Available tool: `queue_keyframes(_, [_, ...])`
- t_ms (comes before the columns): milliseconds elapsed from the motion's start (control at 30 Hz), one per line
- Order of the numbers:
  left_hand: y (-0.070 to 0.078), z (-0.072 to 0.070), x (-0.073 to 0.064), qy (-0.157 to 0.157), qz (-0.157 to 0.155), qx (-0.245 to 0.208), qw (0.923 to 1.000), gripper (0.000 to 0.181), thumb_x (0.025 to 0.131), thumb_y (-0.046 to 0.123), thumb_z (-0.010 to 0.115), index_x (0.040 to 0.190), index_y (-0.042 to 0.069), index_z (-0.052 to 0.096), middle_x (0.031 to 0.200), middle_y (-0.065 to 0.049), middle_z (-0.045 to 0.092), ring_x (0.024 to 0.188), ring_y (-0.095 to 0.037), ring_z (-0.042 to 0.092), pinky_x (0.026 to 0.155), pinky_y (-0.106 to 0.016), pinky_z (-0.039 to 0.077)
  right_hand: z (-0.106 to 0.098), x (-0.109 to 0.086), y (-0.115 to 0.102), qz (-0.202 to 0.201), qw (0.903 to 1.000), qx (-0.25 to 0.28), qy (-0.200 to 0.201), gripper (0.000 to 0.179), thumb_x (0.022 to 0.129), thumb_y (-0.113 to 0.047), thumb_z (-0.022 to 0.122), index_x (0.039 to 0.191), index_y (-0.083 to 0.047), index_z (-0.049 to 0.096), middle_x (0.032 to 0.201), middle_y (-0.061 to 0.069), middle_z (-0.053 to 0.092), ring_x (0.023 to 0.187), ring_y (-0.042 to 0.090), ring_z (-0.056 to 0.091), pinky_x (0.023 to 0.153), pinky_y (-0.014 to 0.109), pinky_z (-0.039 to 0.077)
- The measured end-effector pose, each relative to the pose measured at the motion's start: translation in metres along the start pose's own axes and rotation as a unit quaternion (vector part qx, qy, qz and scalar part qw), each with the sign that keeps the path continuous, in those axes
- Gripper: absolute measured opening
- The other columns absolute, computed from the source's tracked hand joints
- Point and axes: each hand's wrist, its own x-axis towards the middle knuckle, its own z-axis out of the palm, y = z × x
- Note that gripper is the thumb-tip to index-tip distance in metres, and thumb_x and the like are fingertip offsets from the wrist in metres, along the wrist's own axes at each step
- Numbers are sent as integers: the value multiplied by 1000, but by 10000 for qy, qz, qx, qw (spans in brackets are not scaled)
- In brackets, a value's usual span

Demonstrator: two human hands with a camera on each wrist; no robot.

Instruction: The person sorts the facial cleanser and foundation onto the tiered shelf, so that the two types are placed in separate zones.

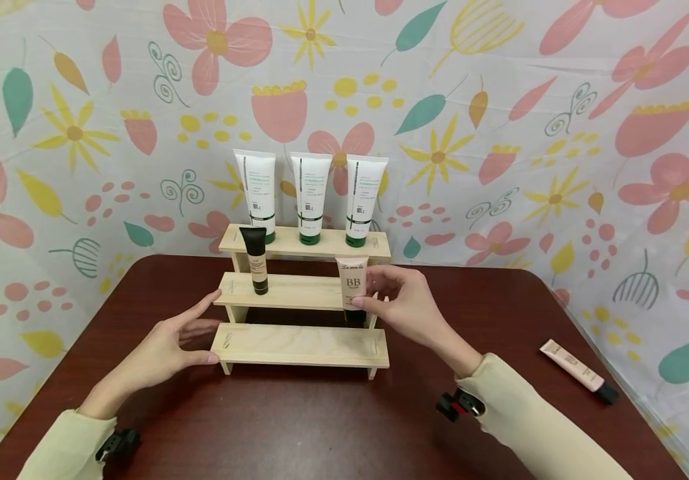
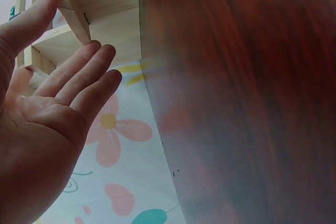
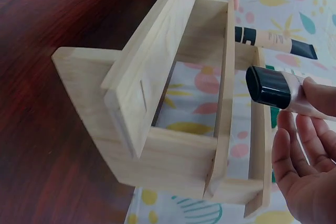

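My right hand (image 1: 407, 303) pinches a beige BB cream tube (image 1: 352, 275) between thumb and fingers, upright with its black cap down. In the head view it overlaps the right end of the middle step; the right wrist view shows its black cap (image 3: 269, 88) beside the steps. My left hand (image 1: 161, 350) is at the left end of the three-step wooden display rack (image 1: 299, 343), its fairly straight fingertips touching the wood. On the middle step, at the left, a beige tube with a black crimped end (image 1: 257, 261) stands on its cap.
Three white tubes with green caps (image 1: 310, 197) stand in a row on the top step. Another beige BB cream tube (image 1: 572, 365) lies on the dark wooden table (image 1: 296, 427) at the far right. A floral cloth (image 1: 476, 220) hangs behind the table.
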Motion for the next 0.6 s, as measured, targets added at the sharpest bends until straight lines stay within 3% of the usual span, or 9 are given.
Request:
queue_keyframes(200, [0,0,0,-11,-17,-21,10000,108,82,16,93,169,28,29,131,-19,70,121,-37,68,100,-55,53,22,15,-2,-176,9995,-24,251,34,83,-8,91,115,-12,79,87,-2,75,76,17,69,64,29,53])
queue_keyframes(600, [0,1,0,-23,2,-26,10000,109,82,14,93,169,28,29,130,-19,70,120,-36,69,99,-51,54,52,38,-2,-47,9995,126,272,25,86,-10,89,106,-12,75,87,-3,76,80,14,70,73,35,59])
